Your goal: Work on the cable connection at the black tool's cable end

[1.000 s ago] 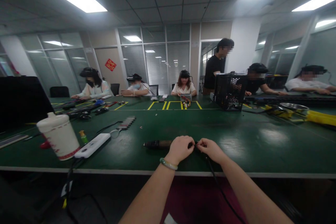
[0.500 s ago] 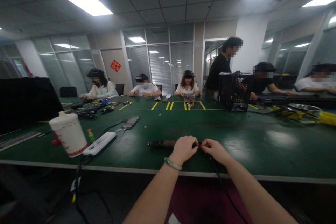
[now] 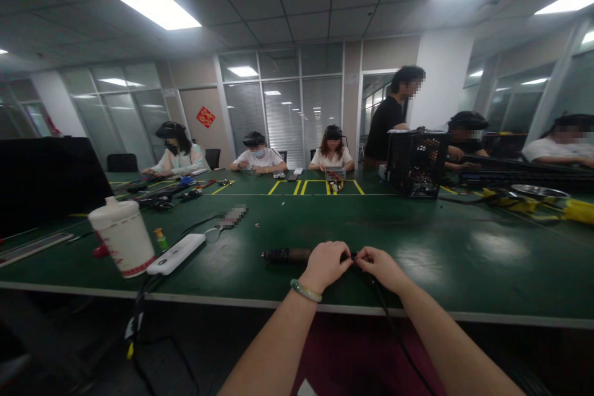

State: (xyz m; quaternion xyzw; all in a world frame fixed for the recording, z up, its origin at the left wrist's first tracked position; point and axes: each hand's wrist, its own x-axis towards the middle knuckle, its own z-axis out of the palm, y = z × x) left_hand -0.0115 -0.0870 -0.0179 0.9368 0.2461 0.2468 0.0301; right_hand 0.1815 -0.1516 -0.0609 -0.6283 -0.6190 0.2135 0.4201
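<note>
A dark, pen-shaped electric screwdriver (image 3: 288,255) lies on the green tabletop, its bit end pointing left. My left hand (image 3: 327,265), with a pale green bangle on its wrist, is closed around the tool's rear part and hides it. Close beside its fingertips, my right hand (image 3: 383,266) pinches the end of a black cable (image 3: 385,306). That cable runs down over the table's front edge. The small join between my fingertips is too dark to make out.
On the left stand a white cup (image 3: 123,238), a white power strip (image 3: 176,253) and a small yellow-green bottle (image 3: 161,239), near a black monitor (image 3: 46,179). A black computer case (image 3: 413,164) stands at the far right. Several people sit across the table.
My fingertips have shifted very slightly at the tool's rear end; the screwdriver stays in place. Across the table, a seated co-worker at the right has drawn their hands in.
</note>
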